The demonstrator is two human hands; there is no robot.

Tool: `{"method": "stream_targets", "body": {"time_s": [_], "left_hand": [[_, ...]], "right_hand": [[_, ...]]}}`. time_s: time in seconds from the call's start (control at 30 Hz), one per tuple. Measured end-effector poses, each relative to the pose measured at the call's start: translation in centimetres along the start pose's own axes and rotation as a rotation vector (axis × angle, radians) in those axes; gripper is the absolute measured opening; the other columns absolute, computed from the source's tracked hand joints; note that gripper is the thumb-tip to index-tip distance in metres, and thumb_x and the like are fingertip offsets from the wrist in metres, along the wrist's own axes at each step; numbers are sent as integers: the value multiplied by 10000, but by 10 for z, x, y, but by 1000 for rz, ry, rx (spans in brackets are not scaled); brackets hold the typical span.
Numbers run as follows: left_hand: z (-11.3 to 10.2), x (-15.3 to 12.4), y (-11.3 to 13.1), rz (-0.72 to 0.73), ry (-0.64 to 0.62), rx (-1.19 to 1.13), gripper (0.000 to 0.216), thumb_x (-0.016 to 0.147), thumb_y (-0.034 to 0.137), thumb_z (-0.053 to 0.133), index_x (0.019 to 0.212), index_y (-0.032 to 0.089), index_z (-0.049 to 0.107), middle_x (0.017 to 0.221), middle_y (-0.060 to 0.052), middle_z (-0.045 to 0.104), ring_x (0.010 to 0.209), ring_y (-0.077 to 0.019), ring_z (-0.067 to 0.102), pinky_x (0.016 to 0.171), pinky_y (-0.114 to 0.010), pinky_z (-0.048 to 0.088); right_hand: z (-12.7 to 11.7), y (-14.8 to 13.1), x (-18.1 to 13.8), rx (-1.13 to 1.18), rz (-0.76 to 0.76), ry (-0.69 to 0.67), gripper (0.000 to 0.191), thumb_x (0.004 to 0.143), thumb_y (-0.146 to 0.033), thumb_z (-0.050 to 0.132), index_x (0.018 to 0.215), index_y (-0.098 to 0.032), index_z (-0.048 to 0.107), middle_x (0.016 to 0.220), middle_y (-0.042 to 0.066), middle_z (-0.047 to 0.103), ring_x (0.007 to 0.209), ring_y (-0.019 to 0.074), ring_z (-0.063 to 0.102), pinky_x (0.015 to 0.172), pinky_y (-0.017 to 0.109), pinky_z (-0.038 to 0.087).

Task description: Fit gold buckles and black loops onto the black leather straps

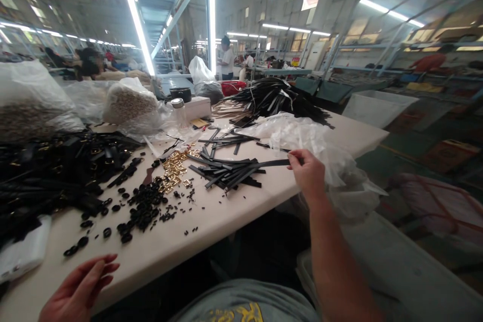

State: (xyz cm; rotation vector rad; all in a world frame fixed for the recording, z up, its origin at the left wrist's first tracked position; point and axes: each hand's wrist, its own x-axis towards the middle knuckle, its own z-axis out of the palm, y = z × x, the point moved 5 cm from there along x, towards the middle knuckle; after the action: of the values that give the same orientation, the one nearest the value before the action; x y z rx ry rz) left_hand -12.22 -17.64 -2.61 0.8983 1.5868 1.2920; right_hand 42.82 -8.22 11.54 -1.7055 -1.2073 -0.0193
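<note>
My right hand [307, 171] reaches over the white table [211, 216] and pinches the end of a black strap [273, 163] that leads out of a loose pile of black straps [226, 171]. My left hand [81, 289] rests at the near table edge with its fingers stretched out, holding nothing. Between the hands lie gold metal buckles [174, 170] and a scatter of small black rings and loops [141, 206].
A big heap of black assembled straps [49, 171] covers the left side. Clear plastic bags [298, 133] lie beside my right hand. Filled bags [130, 100], a white box [196, 107] and another strap heap [271, 98] stand at the back. Other people work farther off.
</note>
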Motion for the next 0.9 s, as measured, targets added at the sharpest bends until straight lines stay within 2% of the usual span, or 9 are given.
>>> {"method": "stream_targets", "body": {"time_s": [0.07, 0.1, 0.23, 0.37, 0.53, 0.67, 0.8, 0.83, 0.9], "left_hand": [[20, 4, 22, 102, 74, -31, 211, 622, 497, 797, 757, 342, 746, 843, 47, 769, 750, -247, 726, 595, -314, 624], [36, 5, 31, 125, 48, -43, 272, 611, 491, 808, 780, 287, 747, 848, 4, 762, 748, -237, 717, 604, -299, 611], [105, -1, 50, 20, -223, -93, 489, 630, 501, 808, 971, 168, 700, 812, -72, 739, 670, -182, 674, 575, -250, 543], [150, -26, 49, -97, -530, -122, 515, 755, 517, 707, 1115, 154, 648, 799, -74, 714, 614, -140, 619, 553, -232, 489], [158, -48, 42, -172, -600, -87, 435, 784, 457, 689, 1113, 174, 658, 717, -23, 658, 559, -122, 583, 520, -222, 452], [154, -51, 40, -175, -610, -90, 445, 711, 379, 768, 1093, 177, 661, 711, -20, 656, 575, -122, 587, 532, -218, 451], [150, -50, 36, -176, -571, -87, 410, 731, 337, 758, 1095, 181, 654, 744, -21, 663, 614, -128, 610, 566, -222, 466], [150, -50, 36, -178, -563, -83, 418, 734, 336, 754, 1108, 181, 648, 747, -19, 660, 619, -133, 616, 569, -227, 469], [149, -50, 36, -180, -560, -71, 475, 735, 340, 749, 1165, 182, 623, 734, -11, 647, 606, -140, 618, 557, -235, 466]], "right_hand": [[-8, -7, -16, 277, 61, 31, 289, 792, -445, 671, 898, -176, 671, 744, -9, 649, 568, 141, 649, 551, 263, 537], [-5, -10, -29, 422, 121, -4, 326, 757, -471, 709, 893, -178, 669, 747, -20, 633, 548, 126, 635, 529, 258, 550], [37, -17, -99, 817, 421, -312, 364, 658, -464, 808, 858, -191, 674, 734, -46, 597, 495, 77, 584, 502, 238, 586], [71, -17, -157, 912, 595, -549, 328, 674, -433, 809, 848, -186, 681, 736, -42, 613, 489, 74, 599, 495, 222, 585], [85, -5, -181, 911, 685, -602, 332, 675, -427, 808, 852, -179, 678, 742, -55, 619, 456, 52, 591, 543, 222, 590], [96, 1, -189, 942, 749, -613, 348, 672, -416, 813, 877, -174, 670, 764, -52, 633, 468, 53, 601, 569, 222, 589], [104, 2, -196, 1017, 793, -692, 361, 709, -435, 778, 944, -191, 653, 754, -40, 636, 492, 74, 602, 617, 275, 595], [102, 1, -195, 1005, 753, -687, 370, 730, -446, 755, 984, -199, 647, 787, -23, 653, 545, 97, 626, 657, 305, 598], [92, -3, -184, 867, 533, -593, 397, 771, -444, 715, 1084, -216, 628, 963, 38, 689, 781, 169, 684, 808, 378, 578]]}}
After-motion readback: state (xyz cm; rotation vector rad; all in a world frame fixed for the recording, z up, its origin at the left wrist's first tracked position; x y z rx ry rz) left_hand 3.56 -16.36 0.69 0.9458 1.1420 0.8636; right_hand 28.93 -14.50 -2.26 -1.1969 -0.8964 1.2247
